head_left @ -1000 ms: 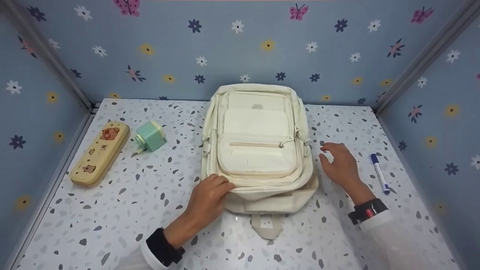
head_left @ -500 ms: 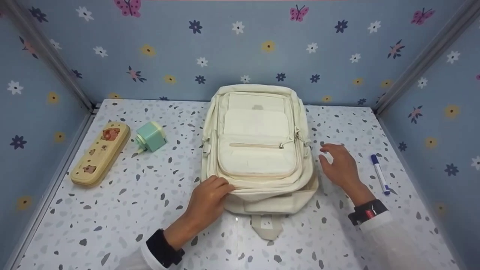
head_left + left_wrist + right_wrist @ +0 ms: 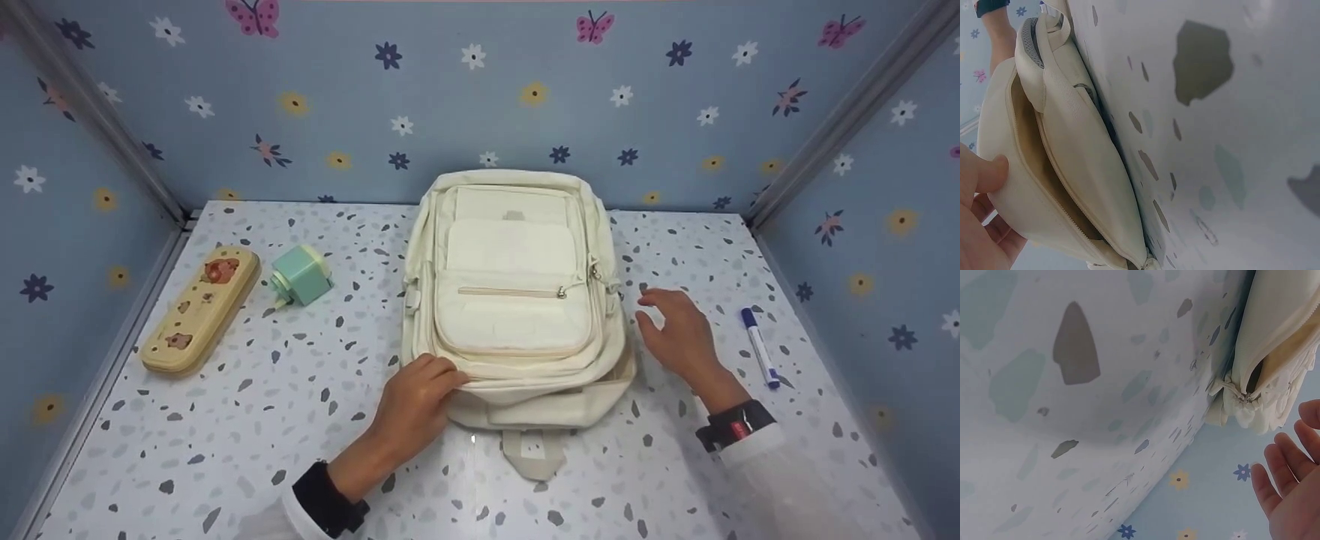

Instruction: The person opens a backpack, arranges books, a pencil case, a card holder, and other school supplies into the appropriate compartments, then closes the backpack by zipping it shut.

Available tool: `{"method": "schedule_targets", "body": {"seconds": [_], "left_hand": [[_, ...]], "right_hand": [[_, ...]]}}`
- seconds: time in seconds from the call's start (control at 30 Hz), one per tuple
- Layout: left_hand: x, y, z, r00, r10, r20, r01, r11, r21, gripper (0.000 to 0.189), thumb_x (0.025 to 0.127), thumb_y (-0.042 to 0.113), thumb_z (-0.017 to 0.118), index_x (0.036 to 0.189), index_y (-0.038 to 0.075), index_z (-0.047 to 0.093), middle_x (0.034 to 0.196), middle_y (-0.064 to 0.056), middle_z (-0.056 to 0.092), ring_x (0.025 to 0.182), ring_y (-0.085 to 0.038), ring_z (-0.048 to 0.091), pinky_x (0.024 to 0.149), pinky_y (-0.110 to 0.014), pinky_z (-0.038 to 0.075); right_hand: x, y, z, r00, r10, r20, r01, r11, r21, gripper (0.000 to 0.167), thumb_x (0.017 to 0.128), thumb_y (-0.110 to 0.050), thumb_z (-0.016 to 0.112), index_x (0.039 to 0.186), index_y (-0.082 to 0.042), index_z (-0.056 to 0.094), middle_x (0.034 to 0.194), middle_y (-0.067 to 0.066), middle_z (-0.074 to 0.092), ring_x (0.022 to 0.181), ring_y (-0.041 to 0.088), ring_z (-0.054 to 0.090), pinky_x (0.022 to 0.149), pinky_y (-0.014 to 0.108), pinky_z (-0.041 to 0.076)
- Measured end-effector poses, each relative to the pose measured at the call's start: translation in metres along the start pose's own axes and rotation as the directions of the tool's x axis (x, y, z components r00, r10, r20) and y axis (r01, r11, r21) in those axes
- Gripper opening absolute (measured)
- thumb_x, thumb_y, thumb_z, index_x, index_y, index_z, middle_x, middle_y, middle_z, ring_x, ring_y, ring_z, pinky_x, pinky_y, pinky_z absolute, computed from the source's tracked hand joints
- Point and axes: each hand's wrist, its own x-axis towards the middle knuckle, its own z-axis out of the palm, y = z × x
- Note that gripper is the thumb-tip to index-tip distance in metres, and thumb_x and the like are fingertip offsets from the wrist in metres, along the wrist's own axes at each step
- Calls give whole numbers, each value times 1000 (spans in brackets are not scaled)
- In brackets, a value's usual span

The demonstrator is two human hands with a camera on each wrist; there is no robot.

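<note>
A cream backpack (image 3: 517,322) lies on its back on the table, its front pocket upward and a strap loop toward me. My left hand (image 3: 420,397) pinches the bag's near left edge, thumb on one side and fingers on the other. In the left wrist view the unzipped main opening (image 3: 1044,152) gapes beside that hand (image 3: 982,202); its interior is mostly dark. Off the bag's right side, my right hand (image 3: 681,330) hovers apart from it with fingers loosely bent and nothing held. The right wrist view shows those fingers (image 3: 1280,475) near the end of the zipper.
A yellow pencil case (image 3: 201,309) with bear pictures lies at the left. Beside it sits a small green pencil-sharpener-like box (image 3: 301,274). A blue-capped marker (image 3: 760,348) lies right of my right hand. Flowered panels (image 3: 480,97) enclose the speckled table (image 3: 337,480).
</note>
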Motion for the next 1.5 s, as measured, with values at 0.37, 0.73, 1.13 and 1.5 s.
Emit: {"method": "schedule_targets", "body": {"seconds": [0.37,0.73,1.13,1.5], "left_hand": [[0,1,1,1000,-8,6,8,1000,9,39,70,-20,79,93,11,79,89,3,70,84,-16,63,71,-29,55],[-1,0,1,1000,-20,13,20,1000,1,39,70,-19,79,94,12,80,89,3,70,86,-15,64,73,-29,56],[-5,-1,0,999,-34,38,34,999,0,41,68,-20,78,95,11,80,91,3,70,89,-15,64,76,-29,56],[-17,-13,-7,996,-76,46,77,997,-17,43,68,-23,75,96,9,80,92,1,74,88,-14,68,78,-29,58]], "right_hand": [[-1,1,-1,1000,25,19,-25,1000,-7,23,93,-5,72,114,4,72,128,23,69,122,43,61,99,60,49],[-2,2,0,998,49,31,-49,999,-2,23,95,-5,70,116,4,72,129,23,69,123,43,60,101,61,47],[1,6,1,996,26,81,-25,1000,-18,36,97,-8,69,131,4,66,142,22,62,130,44,56,102,62,46],[18,5,7,974,-11,227,40,992,-123,57,101,-3,58,155,5,42,164,25,36,147,46,38,118,60,34]]}}
